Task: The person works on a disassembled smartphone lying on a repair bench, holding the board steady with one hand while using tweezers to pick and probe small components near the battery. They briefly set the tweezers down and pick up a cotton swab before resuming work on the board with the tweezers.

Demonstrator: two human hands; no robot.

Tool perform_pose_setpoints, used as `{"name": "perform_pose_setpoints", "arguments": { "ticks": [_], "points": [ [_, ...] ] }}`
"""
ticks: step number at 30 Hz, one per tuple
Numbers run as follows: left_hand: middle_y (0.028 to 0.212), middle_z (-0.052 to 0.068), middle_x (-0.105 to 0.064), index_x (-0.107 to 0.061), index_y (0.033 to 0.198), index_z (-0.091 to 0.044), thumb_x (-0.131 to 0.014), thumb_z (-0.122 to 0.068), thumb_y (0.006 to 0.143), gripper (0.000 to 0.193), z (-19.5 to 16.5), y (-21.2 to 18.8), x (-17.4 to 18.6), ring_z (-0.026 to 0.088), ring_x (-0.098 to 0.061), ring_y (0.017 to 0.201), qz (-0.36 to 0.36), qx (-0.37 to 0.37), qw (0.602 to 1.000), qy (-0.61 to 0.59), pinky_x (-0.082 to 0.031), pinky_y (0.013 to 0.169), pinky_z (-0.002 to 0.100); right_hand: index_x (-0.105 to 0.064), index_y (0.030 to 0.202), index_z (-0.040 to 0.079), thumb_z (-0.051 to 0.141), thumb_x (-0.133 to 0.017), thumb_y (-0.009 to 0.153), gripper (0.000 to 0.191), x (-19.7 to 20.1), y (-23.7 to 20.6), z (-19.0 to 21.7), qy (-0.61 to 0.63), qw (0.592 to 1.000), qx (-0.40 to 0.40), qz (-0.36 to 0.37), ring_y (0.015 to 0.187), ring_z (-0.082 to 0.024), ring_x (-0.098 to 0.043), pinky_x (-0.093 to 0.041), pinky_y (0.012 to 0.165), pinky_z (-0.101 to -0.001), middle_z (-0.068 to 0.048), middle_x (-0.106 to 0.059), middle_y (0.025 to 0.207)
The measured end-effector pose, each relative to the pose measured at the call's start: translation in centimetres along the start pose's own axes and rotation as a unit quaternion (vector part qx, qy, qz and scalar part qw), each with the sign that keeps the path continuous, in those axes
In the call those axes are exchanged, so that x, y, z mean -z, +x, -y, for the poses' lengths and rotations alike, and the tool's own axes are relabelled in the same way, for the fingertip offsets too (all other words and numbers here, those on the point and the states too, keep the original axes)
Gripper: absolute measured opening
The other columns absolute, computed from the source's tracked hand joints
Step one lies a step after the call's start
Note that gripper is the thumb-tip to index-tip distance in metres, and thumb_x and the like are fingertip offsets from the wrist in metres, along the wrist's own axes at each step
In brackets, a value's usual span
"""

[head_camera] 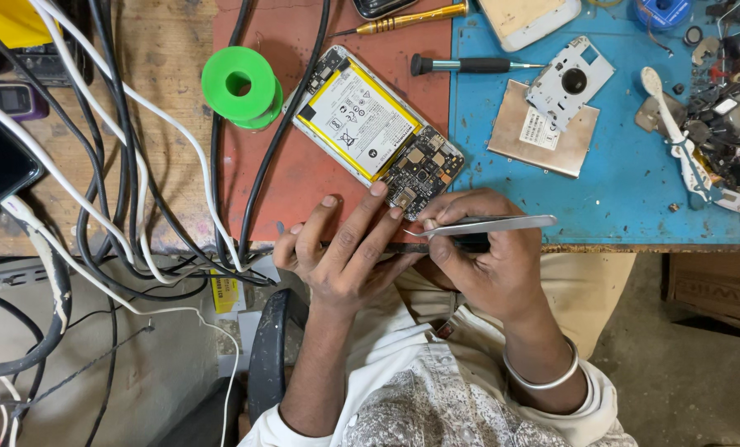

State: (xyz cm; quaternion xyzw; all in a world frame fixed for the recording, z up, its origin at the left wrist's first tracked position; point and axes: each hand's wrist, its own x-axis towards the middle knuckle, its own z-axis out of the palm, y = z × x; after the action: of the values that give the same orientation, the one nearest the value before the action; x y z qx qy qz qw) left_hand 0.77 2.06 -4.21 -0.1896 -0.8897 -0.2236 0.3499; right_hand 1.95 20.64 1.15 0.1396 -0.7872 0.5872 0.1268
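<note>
Opened phone (374,132) with its back cover off lay tilted on the red mat (304,178), held down at its near corner by the left hand (341,252).

Left-hand fingertips (377,189) pressed flat on the near end of the phone's circuit board, the fingers stretched out and closed on nothing. The right hand (486,265) pinched metal tweezers (482,225), their tips pointing left and ending just beside the left fingers near the bench edge. A yellow-edged white battery filled most of the phone's body. A green spool (242,87) sat just left of the phone, among black and white cables (113,165). On the blue mat (627,190) to the right lay a flat metal plate (544,128), a white plastic frame piece (570,81) and a black-handled screwdriver (469,64).
</note>
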Motion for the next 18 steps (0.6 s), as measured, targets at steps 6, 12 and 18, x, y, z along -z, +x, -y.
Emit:
{"name": "perform_pose_setpoints", "arguments": {
  "ticks": [6, 12, 18],
  "points": [
    [0.132, -0.011, -0.071, -0.076, 0.120, -0.031, -0.068, -0.066, 0.096, 0.043, 0.00, -0.06, 0.03, 0.019, -0.052, 0.122, 0.006, 0.002, 1.000, 0.001, -0.025, 0.105, 0.039, -0.055, 0.111, 0.002, -0.005, -0.071, 0.095, 0.024, 0.02, 0.09, 0.13, -0.012, 1.000, 0.005, 0.005, 0.099, -0.018, -0.072, -0.061, 0.088, -0.0306, -0.015, -0.069, 0.108],
    [0.132, -0.011, -0.071, -0.076, 0.119, -0.031, -0.068, -0.065, 0.095, 0.042, 0.03, 0.00, 0.02, 0.018, -0.052, 0.121, 0.009, 0.000, 1.000, 0.005, -0.026, 0.104, 0.038, -0.055, 0.111, 0.002, -0.005, -0.071, 0.096, 0.023, -0.29, 0.16, 0.30, -0.022, 0.999, -0.017, -0.018, 0.096, -0.018, -0.072, -0.062, 0.085, -0.0298, -0.016, -0.071, 0.109],
    [0.132, -0.011, -0.070, -0.076, 0.118, -0.030, -0.068, -0.065, 0.094, 0.043, 0.00, 0.11, 0.17, 0.019, -0.052, 0.121, 0.011, 0.003, 1.000, -0.002, -0.026, 0.104, 0.039, -0.055, 0.112, 0.001, -0.004, -0.073, 0.094, 0.026, -0.15, -0.06, 0.10, -0.048, 0.999, 0.014, -0.013, 0.099, -0.020, -0.071, -0.061, 0.087, -0.0310, -0.016, -0.070, 0.109]
  ]
}}
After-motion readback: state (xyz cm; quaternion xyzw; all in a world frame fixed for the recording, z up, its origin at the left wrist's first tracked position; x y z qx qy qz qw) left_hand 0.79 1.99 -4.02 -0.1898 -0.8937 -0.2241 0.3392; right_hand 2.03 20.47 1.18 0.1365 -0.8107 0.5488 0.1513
